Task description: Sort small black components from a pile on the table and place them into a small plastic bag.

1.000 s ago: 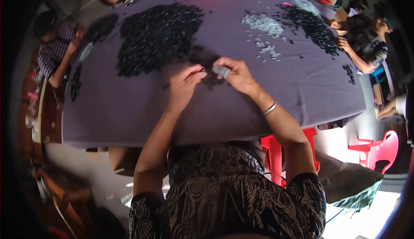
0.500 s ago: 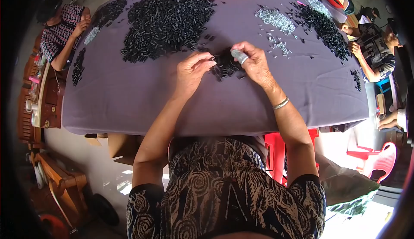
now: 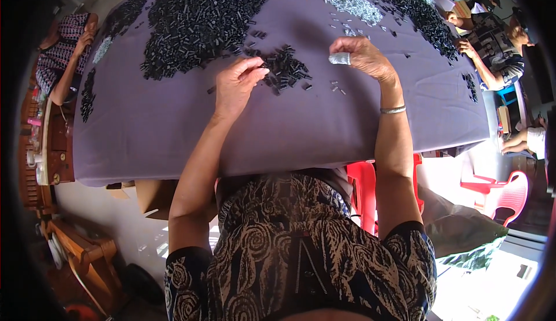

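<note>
My left hand (image 3: 236,89) pinches a small black cylindrical piece (image 3: 263,65) between thumb and fingertips, just left of a small heap of black pieces (image 3: 288,69). My right hand (image 3: 368,56) is raised to the right of that heap, its fingers curled toward the thumb. A whitish wrap (image 3: 340,59) covers one digit of it. What lies inside these fingers, if anything, is hidden. Below this hand a few small silver pins (image 3: 337,87) lie on the purple-grey cloth (image 3: 324,130).
A large heap of black pieces (image 3: 200,26) covers the table's far left. Silver pins (image 3: 354,7) are piled at the far right, beside another black heap (image 3: 417,17). People sit at the left and right edges. A red chair (image 3: 504,196) stands right of the table.
My right hand has moved right, away from the small heap, and silver pins now show below it. My left hand still pinches near the heap. The whole view has shifted slightly.
</note>
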Demonstrator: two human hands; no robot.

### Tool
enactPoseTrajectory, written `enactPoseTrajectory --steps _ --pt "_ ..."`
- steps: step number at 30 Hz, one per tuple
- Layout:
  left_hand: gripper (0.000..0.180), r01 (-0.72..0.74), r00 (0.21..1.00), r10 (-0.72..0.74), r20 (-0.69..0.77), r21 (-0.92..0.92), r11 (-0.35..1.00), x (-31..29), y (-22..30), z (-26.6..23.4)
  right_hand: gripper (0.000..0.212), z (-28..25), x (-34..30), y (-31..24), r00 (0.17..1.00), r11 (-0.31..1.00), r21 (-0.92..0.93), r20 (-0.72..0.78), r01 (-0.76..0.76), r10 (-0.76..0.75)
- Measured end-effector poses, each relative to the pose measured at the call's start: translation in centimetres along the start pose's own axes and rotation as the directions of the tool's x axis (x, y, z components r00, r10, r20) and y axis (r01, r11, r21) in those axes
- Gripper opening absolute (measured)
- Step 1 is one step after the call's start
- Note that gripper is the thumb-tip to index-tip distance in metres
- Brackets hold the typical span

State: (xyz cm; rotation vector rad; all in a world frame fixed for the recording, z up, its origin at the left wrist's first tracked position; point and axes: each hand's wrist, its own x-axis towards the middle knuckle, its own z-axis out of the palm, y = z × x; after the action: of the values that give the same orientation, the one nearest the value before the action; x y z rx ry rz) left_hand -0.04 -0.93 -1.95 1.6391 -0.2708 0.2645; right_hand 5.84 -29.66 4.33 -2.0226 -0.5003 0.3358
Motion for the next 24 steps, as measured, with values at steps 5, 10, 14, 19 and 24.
enactPoseTrajectory --steps 5,10,14,19,24 --pt "0.017 -0.016 1.000 0.016 0.003 0.019 1.000 -0.1 0.6 0.5 0.014 0.9 0.2 0.4 0.994 0.996 -0.078 0.110 0.033 -0.024" --pt "0.018 -0.035 0.999 0.035 0.006 0.058 0.998 -0.2 0.8 0.6 0.010 1.5 0.5 0.4 0.994 0.980 -0.195 0.104 0.035 -0.014" --pt "0.017 -0.045 0.999 0.046 -0.005 0.083 0.996 -0.2 1.1 0.6 0.015 1.5 0.5 0.6 0.996 0.984 -0.173 0.084 0.046 -0.032" --pt "0.016 -0.019 1.000 0.019 0.001 0.082 0.996 -0.1 1.2 0.6 0.018 0.4 0.1 0.2 0.982 0.928 -0.371 0.185 0.040 0.032" --pt "0.015 -0.035 0.999 0.034 0.011 0.083 0.996 -0.2 1.2 0.5 0.020 -0.3 -0.4 0.4 0.967 0.919 -0.394 0.238 0.014 0.087"
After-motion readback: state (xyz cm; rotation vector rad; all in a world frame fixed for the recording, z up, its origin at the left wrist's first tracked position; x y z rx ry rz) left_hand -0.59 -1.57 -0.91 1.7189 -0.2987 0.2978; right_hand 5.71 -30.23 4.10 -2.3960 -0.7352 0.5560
